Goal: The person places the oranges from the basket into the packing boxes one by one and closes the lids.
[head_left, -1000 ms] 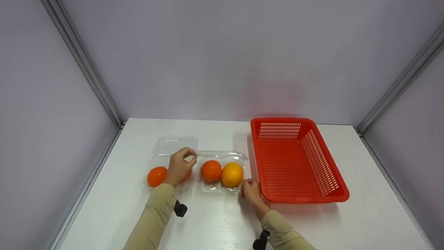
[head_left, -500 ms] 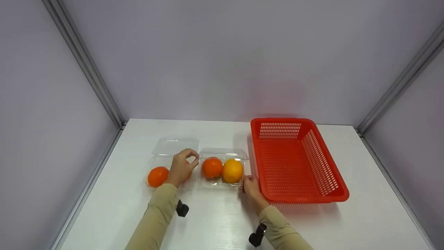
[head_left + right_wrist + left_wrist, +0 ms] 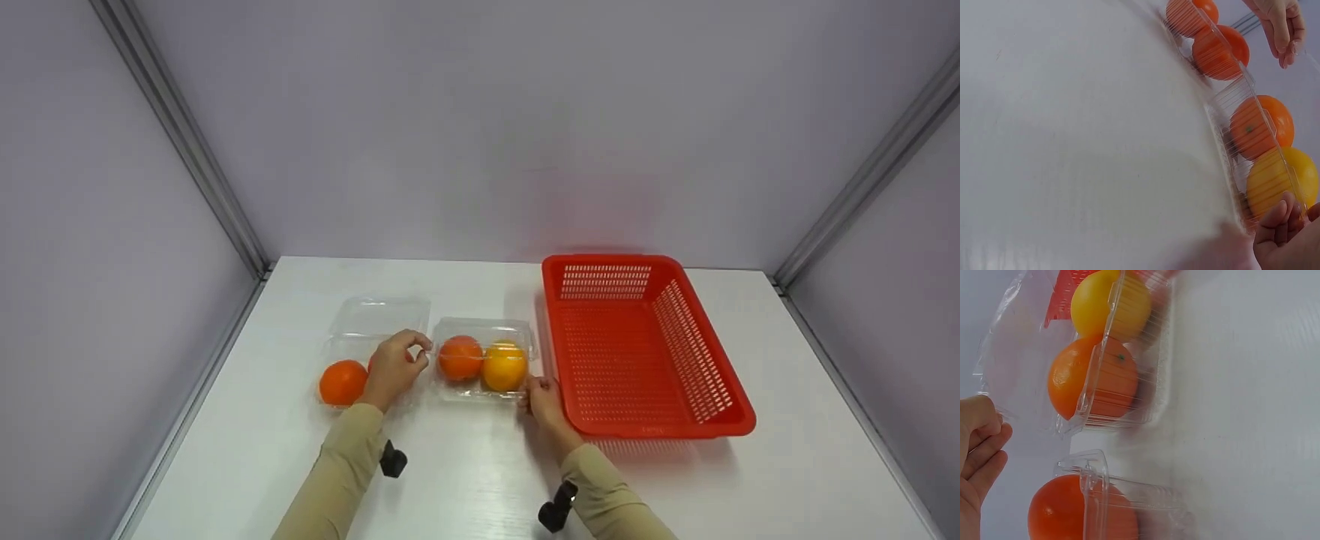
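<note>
My left hand [image 3: 394,371] pinches the near left corner of a clear plastic lid [image 3: 1016,365], holding it up at a slant. The lid is hinged to a clamshell fruit box [image 3: 480,396], partly over the fruit. Side by side inside sit an orange [image 3: 459,356] and a yellow fruit [image 3: 505,367], perhaps a lemon or yellow orange. My right hand [image 3: 546,405] grips the box's right side, fingertips [image 3: 1278,211] curled at its rim. Left of it stands a second clear box with its lid [image 3: 381,316] folded back. It holds two oranges [image 3: 343,382], one partly hidden behind my left hand.
A red perforated basket [image 3: 645,431] stands just right of my right hand, with nothing in it. All sits on a white table [image 3: 465,480], with pale panels [image 3: 480,135] behind and at both sides.
The lid in my left hand has swung down towards me, now overlapping the fruit. The box with the orange and yellow fruit has shifted slightly away from me, my right hand staying at its side.
</note>
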`<move>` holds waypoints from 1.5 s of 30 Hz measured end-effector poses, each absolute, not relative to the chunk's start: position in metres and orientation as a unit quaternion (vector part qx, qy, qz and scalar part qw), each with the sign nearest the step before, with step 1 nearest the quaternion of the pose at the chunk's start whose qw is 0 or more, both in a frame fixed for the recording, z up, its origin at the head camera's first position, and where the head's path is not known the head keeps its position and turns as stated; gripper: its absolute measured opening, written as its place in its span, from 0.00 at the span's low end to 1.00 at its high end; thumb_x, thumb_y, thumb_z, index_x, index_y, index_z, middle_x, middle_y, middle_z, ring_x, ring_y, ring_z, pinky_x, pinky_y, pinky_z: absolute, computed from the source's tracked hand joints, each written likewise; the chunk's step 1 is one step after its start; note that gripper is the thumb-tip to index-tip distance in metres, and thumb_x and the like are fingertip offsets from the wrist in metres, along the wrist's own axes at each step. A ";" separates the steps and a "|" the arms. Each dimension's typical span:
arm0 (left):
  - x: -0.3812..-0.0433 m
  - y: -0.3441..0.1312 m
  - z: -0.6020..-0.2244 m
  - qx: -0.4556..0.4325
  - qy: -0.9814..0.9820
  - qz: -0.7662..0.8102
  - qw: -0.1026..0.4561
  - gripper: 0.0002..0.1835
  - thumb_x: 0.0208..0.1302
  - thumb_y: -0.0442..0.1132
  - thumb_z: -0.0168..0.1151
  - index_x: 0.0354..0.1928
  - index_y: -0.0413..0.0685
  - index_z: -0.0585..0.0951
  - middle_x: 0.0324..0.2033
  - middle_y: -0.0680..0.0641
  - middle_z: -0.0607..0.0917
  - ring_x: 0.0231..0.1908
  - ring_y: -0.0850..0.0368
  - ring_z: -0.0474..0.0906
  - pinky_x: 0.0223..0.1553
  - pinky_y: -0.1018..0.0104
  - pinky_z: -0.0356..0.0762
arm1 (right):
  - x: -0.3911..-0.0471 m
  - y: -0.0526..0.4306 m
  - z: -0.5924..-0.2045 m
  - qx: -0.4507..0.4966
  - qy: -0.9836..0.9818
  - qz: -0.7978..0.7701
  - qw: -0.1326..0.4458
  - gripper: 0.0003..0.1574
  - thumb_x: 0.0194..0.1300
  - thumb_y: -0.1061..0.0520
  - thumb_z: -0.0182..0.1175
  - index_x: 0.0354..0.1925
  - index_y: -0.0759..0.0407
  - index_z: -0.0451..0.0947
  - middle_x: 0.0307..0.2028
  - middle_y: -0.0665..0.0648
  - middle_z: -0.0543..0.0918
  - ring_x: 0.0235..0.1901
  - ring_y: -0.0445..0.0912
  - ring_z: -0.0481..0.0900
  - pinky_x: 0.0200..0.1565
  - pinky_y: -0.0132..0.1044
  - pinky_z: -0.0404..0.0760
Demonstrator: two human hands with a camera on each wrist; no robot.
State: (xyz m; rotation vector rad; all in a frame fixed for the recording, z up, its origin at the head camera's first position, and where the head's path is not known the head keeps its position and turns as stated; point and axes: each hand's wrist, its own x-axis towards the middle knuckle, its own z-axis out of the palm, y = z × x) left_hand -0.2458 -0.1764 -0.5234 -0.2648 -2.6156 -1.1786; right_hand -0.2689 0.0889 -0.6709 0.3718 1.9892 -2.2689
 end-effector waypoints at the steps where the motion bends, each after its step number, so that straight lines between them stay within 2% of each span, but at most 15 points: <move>1: -0.245 -0.176 -0.524 -0.093 -0.903 -0.398 0.132 0.06 0.57 0.28 0.62 0.34 0.46 0.82 0.38 0.46 0.87 0.32 0.50 0.77 0.42 0.64 0.84 | -0.272 0.088 -0.678 0.133 0.655 -0.742 0.053 0.10 0.71 0.54 0.47 0.33 0.58 0.66 0.20 0.49 0.75 0.19 0.38 0.74 0.23 0.30 0.78; 3: -0.244 -0.176 -0.526 -0.101 -0.907 -0.384 0.141 0.06 0.56 0.28 0.62 0.34 0.46 0.83 0.38 0.47 0.88 0.31 0.53 0.78 0.42 0.65 0.84 | -0.261 0.082 -0.653 0.162 0.658 -0.734 0.054 0.11 0.73 0.54 0.46 0.36 0.60 0.66 0.20 0.49 0.73 0.19 0.38 0.72 0.23 0.30 0.77; 7: -0.241 -0.176 -0.530 -0.119 -0.903 -0.383 0.156 0.07 0.55 0.27 0.62 0.33 0.45 0.83 0.37 0.46 0.89 0.37 0.52 0.83 0.50 0.59 0.83 | -0.221 0.067 -0.570 0.195 0.659 -0.723 0.068 0.11 0.75 0.59 0.41 0.36 0.65 0.65 0.19 0.49 0.70 0.18 0.38 0.70 0.25 0.27 0.74; 9: -0.239 -0.177 -0.531 -0.124 -0.898 -0.391 0.159 0.07 0.55 0.26 0.61 0.32 0.44 0.83 0.36 0.46 0.89 0.40 0.51 0.84 0.52 0.58 0.82 | -0.212 0.066 -0.556 0.194 0.657 -0.725 0.075 0.13 0.75 0.59 0.40 0.35 0.65 0.65 0.18 0.48 0.70 0.17 0.37 0.70 0.24 0.26 0.73; 11: -0.238 -0.178 -0.533 -0.128 -0.894 -0.397 0.165 0.08 0.55 0.25 0.60 0.32 0.44 0.83 0.35 0.46 0.88 0.40 0.52 0.83 0.52 0.58 0.83 | -0.208 0.066 -0.556 0.185 0.655 -0.728 0.080 0.13 0.76 0.59 0.40 0.34 0.65 0.65 0.17 0.48 0.70 0.17 0.36 0.70 0.23 0.25 0.73; 14: -0.235 -0.178 -0.535 -0.132 -0.890 -0.401 0.171 0.09 0.56 0.24 0.58 0.31 0.44 0.83 0.34 0.47 0.88 0.39 0.52 0.83 0.50 0.58 0.83 | -0.215 0.069 -0.575 0.188 0.655 -0.726 0.088 0.14 0.76 0.57 0.40 0.36 0.65 0.67 0.19 0.47 0.71 0.18 0.36 0.71 0.23 0.25 0.73; 19: -0.230 -0.178 -0.537 -0.129 -0.894 -0.399 0.159 0.09 0.58 0.26 0.57 0.33 0.45 0.84 0.35 0.47 0.88 0.40 0.53 0.82 0.51 0.58 0.83 | -0.212 0.071 -0.576 0.185 0.656 -0.724 0.103 0.16 0.75 0.57 0.39 0.33 0.62 0.68 0.20 0.47 0.72 0.19 0.37 0.72 0.24 0.26 0.75; 24: -0.227 -0.177 -0.541 -0.133 -0.893 -0.403 0.150 0.05 0.58 0.30 0.61 0.35 0.43 0.84 0.36 0.46 0.88 0.39 0.50 0.81 0.50 0.58 0.83 | -0.210 0.075 -0.578 0.172 0.655 -0.728 0.107 0.20 0.76 0.57 0.38 0.27 0.59 0.69 0.19 0.47 0.74 0.18 0.37 0.74 0.25 0.26 0.77; 31: -0.224 -0.176 -0.545 -0.118 -0.893 -0.415 0.129 0.07 0.57 0.33 0.65 0.39 0.43 0.82 0.37 0.45 0.87 0.35 0.46 0.77 0.44 0.58 0.83 | -0.205 0.076 -0.576 0.173 0.635 -0.746 0.105 0.22 0.77 0.51 0.37 0.30 0.58 0.70 0.20 0.46 0.79 0.18 0.36 0.76 0.25 0.27 0.76; 36: -0.224 -0.176 -0.546 -0.115 -0.890 -0.427 0.113 0.11 0.58 0.33 0.65 0.44 0.40 0.82 0.40 0.44 0.87 0.42 0.44 0.80 0.51 0.53 0.82 | -0.204 0.077 -0.575 0.156 0.620 -0.761 0.110 0.24 0.77 0.45 0.34 0.31 0.56 0.68 0.20 0.46 0.78 0.19 0.36 0.74 0.24 0.27 0.74; 40: -0.224 -0.176 -0.545 -0.115 -0.894 -0.419 0.107 0.13 0.58 0.34 0.66 0.47 0.40 0.82 0.42 0.44 0.87 0.45 0.45 0.82 0.55 0.54 0.81 | -0.204 0.077 -0.575 0.154 0.620 -0.762 0.109 0.27 0.76 0.42 0.33 0.32 0.57 0.69 0.21 0.46 0.78 0.20 0.37 0.74 0.26 0.29 0.76; 45: -0.223 -0.176 -0.548 -0.123 -0.903 -0.395 0.117 0.13 0.58 0.33 0.66 0.46 0.40 0.83 0.41 0.44 0.88 0.36 0.49 0.79 0.46 0.60 0.84 | -0.205 0.077 -0.579 0.150 0.619 -0.763 0.107 0.27 0.75 0.42 0.35 0.31 0.57 0.70 0.20 0.46 0.78 0.20 0.36 0.75 0.26 0.28 0.77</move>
